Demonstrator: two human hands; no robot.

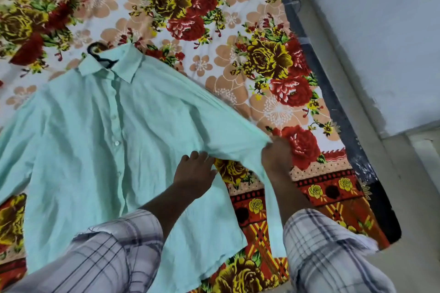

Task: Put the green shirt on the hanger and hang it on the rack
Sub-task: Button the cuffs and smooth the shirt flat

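The light green shirt point(100, 140) lies buttoned and face up on the flowered bed. A black hanger point(98, 53) is inside it; only its hook and neck show above the collar. My left hand point(194, 175) rests flat on the shirt's side just under the right-hand sleeve. My right hand point(276, 158) grips the end of that sleeve, which is pulled out taut toward the bed's edge. The shirt's other sleeve runs off the left of the frame.
The flowered bedsheet point(238, 31) covers the bed. Its dark edge point(333, 102) runs diagonally on the right, with a pale wall and floor point(392, 54) beyond. No rack is in view. Checked sleeves cover both my forearms.
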